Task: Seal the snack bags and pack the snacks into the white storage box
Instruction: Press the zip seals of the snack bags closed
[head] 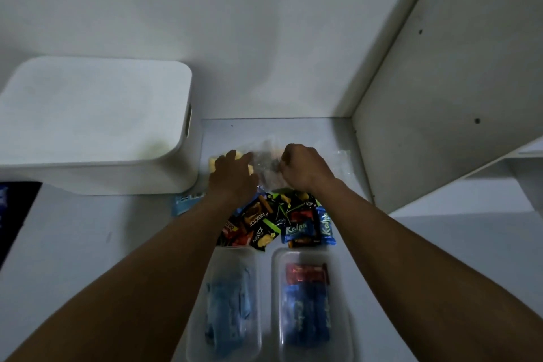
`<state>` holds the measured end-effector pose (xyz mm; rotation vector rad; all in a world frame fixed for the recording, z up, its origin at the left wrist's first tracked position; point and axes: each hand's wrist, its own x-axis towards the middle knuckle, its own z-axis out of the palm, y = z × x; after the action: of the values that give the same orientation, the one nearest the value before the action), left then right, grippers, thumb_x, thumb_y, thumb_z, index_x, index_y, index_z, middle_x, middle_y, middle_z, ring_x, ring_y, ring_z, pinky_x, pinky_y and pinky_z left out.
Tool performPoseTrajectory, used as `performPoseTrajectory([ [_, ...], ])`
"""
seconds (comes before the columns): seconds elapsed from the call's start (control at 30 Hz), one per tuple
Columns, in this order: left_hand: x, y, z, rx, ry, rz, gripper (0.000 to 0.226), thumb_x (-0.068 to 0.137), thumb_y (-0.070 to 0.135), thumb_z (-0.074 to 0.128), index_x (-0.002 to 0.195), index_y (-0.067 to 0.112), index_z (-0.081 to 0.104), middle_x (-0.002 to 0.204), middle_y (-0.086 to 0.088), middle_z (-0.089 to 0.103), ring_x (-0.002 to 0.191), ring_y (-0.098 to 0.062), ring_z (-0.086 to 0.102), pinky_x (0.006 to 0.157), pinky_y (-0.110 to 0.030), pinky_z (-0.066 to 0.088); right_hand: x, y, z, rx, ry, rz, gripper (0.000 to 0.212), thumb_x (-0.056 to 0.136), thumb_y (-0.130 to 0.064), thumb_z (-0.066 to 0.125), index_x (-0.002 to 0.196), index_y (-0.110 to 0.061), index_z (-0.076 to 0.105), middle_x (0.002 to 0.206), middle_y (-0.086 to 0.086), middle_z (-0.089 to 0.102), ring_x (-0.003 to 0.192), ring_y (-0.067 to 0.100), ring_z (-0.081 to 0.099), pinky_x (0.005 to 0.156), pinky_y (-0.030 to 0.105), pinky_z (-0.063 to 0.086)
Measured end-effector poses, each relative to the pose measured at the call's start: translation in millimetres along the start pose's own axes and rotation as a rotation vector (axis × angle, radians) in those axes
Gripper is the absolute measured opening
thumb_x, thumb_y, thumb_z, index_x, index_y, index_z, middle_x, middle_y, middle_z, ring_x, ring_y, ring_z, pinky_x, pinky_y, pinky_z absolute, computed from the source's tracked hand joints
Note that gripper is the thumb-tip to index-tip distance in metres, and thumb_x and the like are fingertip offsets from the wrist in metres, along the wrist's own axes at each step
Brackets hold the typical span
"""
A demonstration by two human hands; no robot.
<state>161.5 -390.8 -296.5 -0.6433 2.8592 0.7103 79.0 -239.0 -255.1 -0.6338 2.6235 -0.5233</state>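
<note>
**Pressing the clear bag shut**

We have both hands on a clear snack bag (266,160) at the back of the white table (88,244). It lies just right of the white storage box (97,126), which sits upside down or with a lid on; we cannot tell which. Our left hand (232,175) lies flat, fingers spread, holding the bag down near some yellow snacks (214,162). Our right hand (304,167) is curled into a fist and seems to pinch the top of the bag, but the picture is too blurry to be sure.

To do this step well, we think we should keep the left hand still so the bag does not slide. Then we slide the pinch along the strip from one end to the other, and push the air out first so the bag lies flat.

The small snack packs (279,222) sit in a pile just in front of our hands. Two clear tubs (264,273) with more snacks sit nearer to us. We should keep our arms up so we do not knock them. Nothing looks packed in the box yet
</note>
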Motion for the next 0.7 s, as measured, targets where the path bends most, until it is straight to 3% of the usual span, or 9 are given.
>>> performPoseTrajectory([
  [0.1, 2, 2, -7, -0.051, -0.02, -0.022, 0.057, 0.094, 0.034, 0.054, 0.148, 0.023, 0.039, 0.151, -0.013, 0.037, 0.137, -0.034, 0.037, 0.108, -0.045, 0.039, 0, -6, -2, 0.14, 0.013, 0.006, 0.011, 0.092, -0.017, 0.055, 0.099, -0.012, 0.062, 0.093, 0.004, 0.062, 0.087, 0.025, 0.058, 0.07, 0.031, 0.044],
  [0.2, 3, 8, -21, -0.159, 0.024, -0.018, 0.056, 0.095, 0.033, 0.054, 0.148, 0.02, 0.041, 0.147, -0.012, 0.045, 0.134, -0.031, 0.043, 0.109, -0.042, 0.039, -4, -12, -7, 0.25, 0.077, -0.033, 0.005, 0.09, -0.018, 0.059, 0.088, -0.019, 0.063, 0.086, 0.001, 0.068, 0.081, 0.021, 0.064, 0.066, 0.029, 0.048],
  [0.33, -1, 24, -52, -0.269, 0.129, 0.015, 0.047, 0.1, 0.032, 0.05, 0.145, 0.018, 0.046, 0.144, -0.01, 0.053, 0.132, -0.027, 0.048, 0.108, -0.036, 0.036, -14, -26, -25, 0.288, 0.11, -0.131, 0.009, 0.092, -0.017, 0.059, 0.097, -0.024, 0.061, 0.08, 0.0, 0.071, 0.071, 0.015, 0.065, 0.062, 0.028, 0.05],
  [0.47, -8, 38, -93, -0.394, 0.204, 0.007, 0.047, 0.098, 0.023, 0.056, 0.144, 0.021, 0.047, 0.142, -0.008, 0.054, 0.129, -0.026, 0.052, 0.107, -0.035, 0.039, -24, -40, -54, 0.317, 0.114, -0.232, 0.025, 0.094, -0.012, 0.058, 0.106, -0.031, 0.047, 0.086, -0.002, 0.072, 0.074, 0.014, 0.068, 0.063, 0.034, 0.056],
  [0.53, -12, 44, -114, -0.454, 0.213, 0.015, 0.048, 0.095, 0.022, 0.061, 0.141, 0.026, 0.049, 0.142, -0.004, 0.055, 0.126, -0.023, 0.053, 0.104, -0.033, 0.041, -30, -49, -77, 0.28, 0.114, -0.282, 0.029, 0.094, -0.01, 0.056, 0.111, -0.031, 0.045, 0.091, -0.002, 0.073, 0.08, 0.013, 0.068, 0.065, 0.03, 0.055],
  [0.6, -18, 50, -136, -0.489, 0.22, 0.039, 0.05, 0.092, 0.025, 0.065, 0.139, 0.03, 0.05, 0.14, -0.001, 0.056, 0.124, -0.022, 0.054, 0.098, -0.028, 0.042, -36, -58, -104, 0.221, 0.107, -0.315, 0.03, 0.094, -0.008, 0.055, 0.116, -0.026, 0.049, 0.096, -0.003, 0.074, 0.087, 0.012, 0.068, 0.069, 0.024, 0.051],
  [0.7, -30, 62, -169, -0.574, 0.203, 0.091, 0.058, 0.087, 0.024, 0.072, 0.139, 0.029, 0.049, 0.132, 0.001, 0.059, 0.121, -0.018, 0.054, 0.095, -0.027, 0.042, -46, -73, -149, 0.142, 0.106, -0.319, 0.029, 0.092, -0.004, 0.055, 0.114, -0.02, 0.064, 0.098, -0.005, 0.076, 0.089, 0.007, 0.069, 0.078, 0.026, 0.055],
])
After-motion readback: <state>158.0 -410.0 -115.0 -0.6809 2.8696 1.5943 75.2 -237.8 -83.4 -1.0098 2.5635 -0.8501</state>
